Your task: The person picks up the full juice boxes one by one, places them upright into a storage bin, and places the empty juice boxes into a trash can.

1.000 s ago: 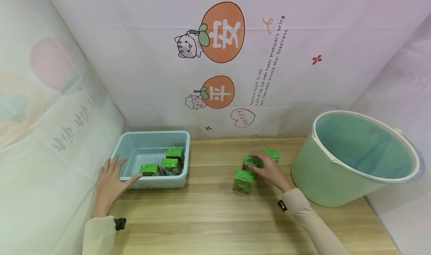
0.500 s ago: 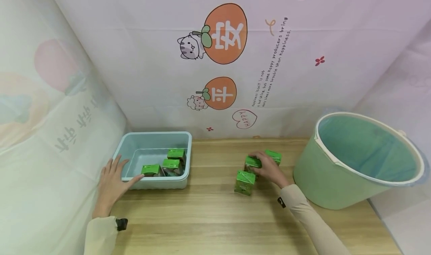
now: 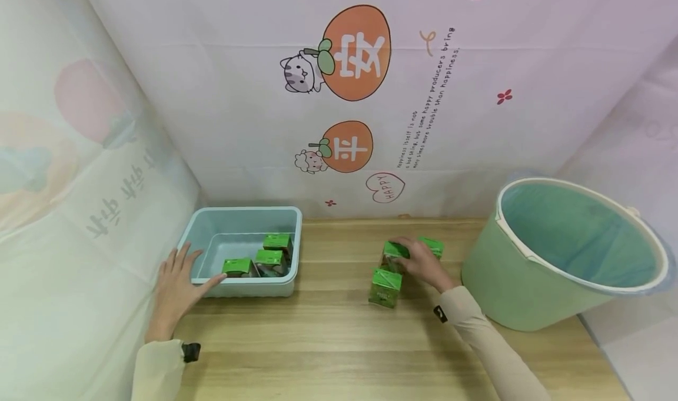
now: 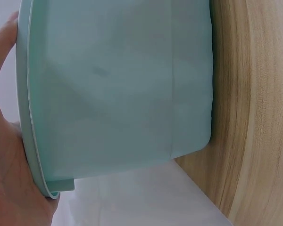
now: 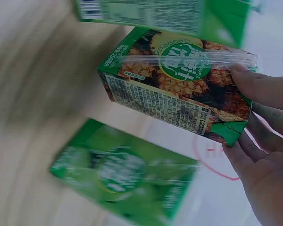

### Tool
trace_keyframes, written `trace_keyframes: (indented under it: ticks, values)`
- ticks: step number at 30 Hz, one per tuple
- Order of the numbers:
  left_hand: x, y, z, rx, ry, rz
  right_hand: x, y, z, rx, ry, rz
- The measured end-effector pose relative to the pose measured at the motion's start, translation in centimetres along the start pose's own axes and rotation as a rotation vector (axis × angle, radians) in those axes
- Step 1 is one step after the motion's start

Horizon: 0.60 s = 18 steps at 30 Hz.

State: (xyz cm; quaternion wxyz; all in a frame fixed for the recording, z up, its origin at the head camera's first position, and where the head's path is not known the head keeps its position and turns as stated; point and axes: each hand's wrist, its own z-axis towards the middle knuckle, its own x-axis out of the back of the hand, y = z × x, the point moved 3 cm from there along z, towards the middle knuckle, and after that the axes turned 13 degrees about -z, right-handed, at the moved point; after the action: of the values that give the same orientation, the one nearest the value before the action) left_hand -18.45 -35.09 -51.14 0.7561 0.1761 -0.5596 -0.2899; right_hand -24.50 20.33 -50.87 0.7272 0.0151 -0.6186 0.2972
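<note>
My right hand (image 3: 424,265) grips a pineapple juice box (image 5: 174,82) with a green top, thumb on one side and fingers on the other. Just in front of it stands a green juice box (image 3: 385,288); another juice box (image 3: 431,247) stands behind my hand, partly hidden. My left hand (image 3: 177,289) holds the near left corner of a light blue plastic bin (image 3: 249,211), fingers over the left rim and thumb along the front rim. In the left wrist view, the hand lies against the bin's rim (image 4: 26,94). Three juice boxes (image 3: 269,258) stand in the bin's right part.
A large pale green bucket (image 3: 508,283), leaning in view, stands at the right beside my right forearm. The wooden table (image 3: 318,342) meets a printed white cloth (image 3: 238,124) at the back. Cloth also hangs along both sides.
My right hand and the pineapple juice box have shifted very slightly left and up. The left hand stays on the bin. The whole head view has moved a little.
</note>
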Motion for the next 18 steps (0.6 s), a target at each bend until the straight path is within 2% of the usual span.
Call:
trace_keyframes:
  ticks: [8, 18]
  values:
    - [0.2, 0.0, 0.0, -0.003, -0.003, 0.003, 2.8, -3.2, 2.3, 0.05, 0.018, 0.02]
    - [0.0, 0.1, -0.1, -0.016, 0.019, -0.007, 4.2, -7.3, 4.9, 0.125, -0.027, 0.016]
